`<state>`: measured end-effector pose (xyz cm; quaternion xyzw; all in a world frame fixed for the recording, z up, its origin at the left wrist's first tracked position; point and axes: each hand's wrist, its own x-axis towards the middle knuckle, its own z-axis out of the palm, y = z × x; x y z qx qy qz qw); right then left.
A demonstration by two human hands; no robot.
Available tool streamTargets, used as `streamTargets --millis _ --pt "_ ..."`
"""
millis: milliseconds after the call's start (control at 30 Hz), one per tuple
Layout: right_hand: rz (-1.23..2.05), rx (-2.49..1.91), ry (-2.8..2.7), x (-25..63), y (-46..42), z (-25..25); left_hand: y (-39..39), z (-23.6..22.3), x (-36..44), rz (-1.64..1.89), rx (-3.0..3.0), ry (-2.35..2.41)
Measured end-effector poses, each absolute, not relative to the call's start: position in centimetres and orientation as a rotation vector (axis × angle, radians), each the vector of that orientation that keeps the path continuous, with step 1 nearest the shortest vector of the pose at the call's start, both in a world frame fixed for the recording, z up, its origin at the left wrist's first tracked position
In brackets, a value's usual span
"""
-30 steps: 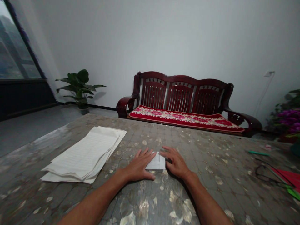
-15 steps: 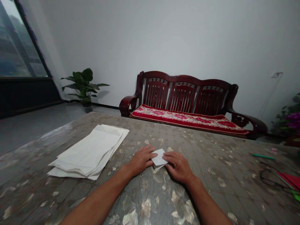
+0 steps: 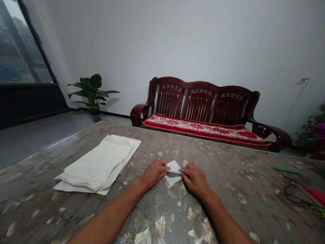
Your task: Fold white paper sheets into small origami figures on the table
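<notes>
A small piece of folded white paper (image 3: 173, 172) lies on the patterned table cover (image 3: 223, 200), near the middle of the table, with an angled flap. My left hand (image 3: 154, 173) is curled at its left edge, with the fingertips touching the paper. My right hand (image 3: 195, 180) rests against its right side, with the fingertips pressing on the fold. Both hands keep the paper flat on the table. Part of its right end is hidden under my right fingers.
A loose stack of lined white paper (image 3: 98, 164) lies left of my hands. At the right are a green pen (image 3: 288, 170), black wire-like scissors or glasses (image 3: 291, 193) and red paper (image 3: 315, 196). A dark wooden bench (image 3: 203, 101) stands beyond the table.
The small paper has turned from a neat rectangle into an angled folded shape. My hands have shifted to its sides, and the view has tilted slightly.
</notes>
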<state>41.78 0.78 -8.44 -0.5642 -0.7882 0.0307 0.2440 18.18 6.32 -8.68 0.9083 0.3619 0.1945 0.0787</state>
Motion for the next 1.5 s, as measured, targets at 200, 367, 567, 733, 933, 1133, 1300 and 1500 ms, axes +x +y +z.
streamTargets --millis 200,367,567,733,933,1133,1300,1500 --pt "0.095 -1.579 -2.107 42.0 0.9 -8.7 7.1 -8.6 17.8 0.625 2.542 1.099" --pt "0.123 -1.655 -2.048 41.9 1.0 -8.7 7.3 -8.3 17.5 0.686 2.422 1.136" --pt "0.132 -1.716 -2.028 42.0 1.1 -8.6 7.2 -8.1 17.5 0.656 2.335 1.38" --pt "0.106 -1.724 -2.042 42.0 1.2 -8.6 7.4 -8.2 17.2 0.652 2.291 1.44" --pt "0.053 -1.784 -2.04 41.9 1.1 -8.6 7.5 -7.7 16.9 0.622 2.307 1.445" --pt "0.061 -1.824 -2.014 42.1 1.2 -8.7 7.9 -7.7 16.3 0.575 2.39 1.341" --pt "0.085 -1.823 -2.018 42.3 1.3 -8.8 7.8 -7.5 15.9 0.525 2.408 1.341" --pt "0.099 -1.807 -2.008 42.3 1.3 -8.6 6.8 -7.3 17.0 0.577 2.342 1.473"
